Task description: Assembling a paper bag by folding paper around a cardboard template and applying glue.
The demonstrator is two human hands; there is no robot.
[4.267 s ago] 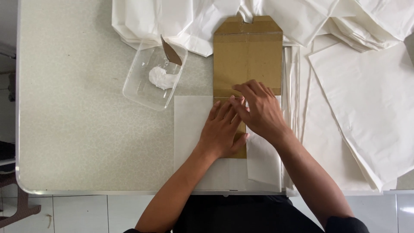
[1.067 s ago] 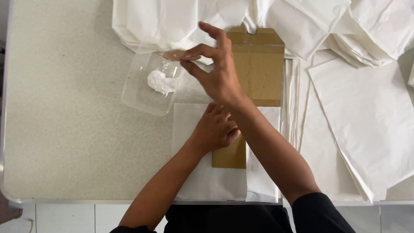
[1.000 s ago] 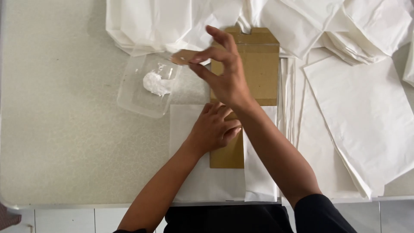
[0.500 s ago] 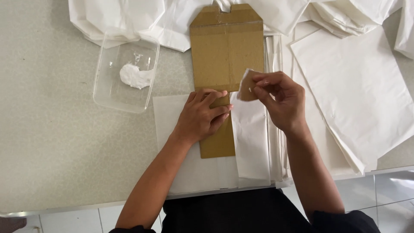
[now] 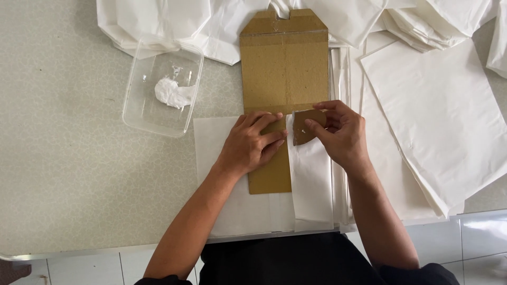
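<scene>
One small brown cardboard scrap (image 5: 309, 128), pinched between thumb and fingers of the right hand (image 5: 343, 137), near the middle of the desk (image 5: 63, 174), just right of the long cardboard template (image 5: 285, 74). Rests with its lower edge on the top of the folded white flap (image 5: 311, 179); shows pale flecks, probably paste. Left hand (image 5: 251, 148) spread flat, holding nothing, pressing down on the template over the white sheet (image 5: 222, 174).

Could slip: template pinned by one palm only, apt to skew on smooth paper under a sideways drag of the scrap, with a crooked fold as the result. Could smear: paste off the scrap onto the template's edge or onto the left fingertips, very close to the scrap, and so paper stuck to cardboard. Could wrinkle or tear: thin flap, loose at its near end, likely to ruck under a hard stroke. Could run thin: little paste visible on the scrap, hence perhaps a patchy seam.

Further out, clear plastic tub (image 5: 163, 87) with a white lump of paste, left of the template and well apart from the right hand; risk of drips on the sheet with any reach across the left hand. To the right, stack of white sheets (image 5: 438, 116) just beside the flap, open to stray paste. At the far edge, heap of folded white paper (image 5: 158, 21), overlapping the template's far end.
</scene>
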